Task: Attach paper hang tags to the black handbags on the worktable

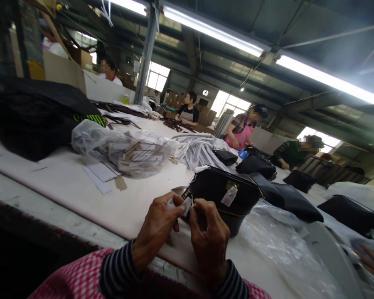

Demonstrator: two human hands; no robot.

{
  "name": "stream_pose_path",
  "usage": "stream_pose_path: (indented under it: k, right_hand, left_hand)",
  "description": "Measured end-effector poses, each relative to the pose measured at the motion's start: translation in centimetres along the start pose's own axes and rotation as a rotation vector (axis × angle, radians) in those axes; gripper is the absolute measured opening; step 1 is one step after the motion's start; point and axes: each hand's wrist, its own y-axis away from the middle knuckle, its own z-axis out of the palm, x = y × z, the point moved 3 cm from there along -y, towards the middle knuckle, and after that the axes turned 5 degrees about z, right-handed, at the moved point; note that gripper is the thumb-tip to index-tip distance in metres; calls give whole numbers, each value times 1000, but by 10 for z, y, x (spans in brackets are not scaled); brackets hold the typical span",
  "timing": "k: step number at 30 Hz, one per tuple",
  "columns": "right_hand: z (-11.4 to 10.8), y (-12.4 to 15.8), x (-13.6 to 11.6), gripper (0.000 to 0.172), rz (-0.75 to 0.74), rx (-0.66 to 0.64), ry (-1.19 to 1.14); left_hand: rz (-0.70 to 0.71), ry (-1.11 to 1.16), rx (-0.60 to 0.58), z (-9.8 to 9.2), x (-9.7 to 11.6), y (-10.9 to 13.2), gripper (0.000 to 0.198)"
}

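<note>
A black handbag (202, 182) with gold-coloured trim stands on the white table in front of me. A piece of white wrapping (229, 197) covers the clasp on its side. My left hand (161, 222) pinches a translucent white strip (184, 205) at the bag's left end, beside the zipper. Close to its right, my right hand (209, 232) has thumb and forefinger pressed together at the same end of the bag, on something small and pale that I cannot make out.
Left on the table (50, 182) are a black cloth bag (34, 112), a plastic bag of cards (143, 155) and loose papers (101, 176). More black bags (257, 166) and clear plastic sheeting (280, 241) lie right. Several people sit or stand beyond; another person's hand (372, 259) shows at right.
</note>
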Motion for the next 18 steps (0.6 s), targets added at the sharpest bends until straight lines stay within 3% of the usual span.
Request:
stream_pose_path:
  k: [4, 11, 18]
  right_hand:
    - [-1, 2, 3, 16, 17, 1, -13]
    - [4, 5, 2, 17, 20, -43, -37]
    - [7, 4, 3, 14, 25, -51, -29]
  left_hand:
    - [-13, -37, -12, 1, 0, -5, 21]
    - [-63, 124, 41, 8, -4, -8, 18]
    - [-77, 228, 15, 12, 9, -9, 29]
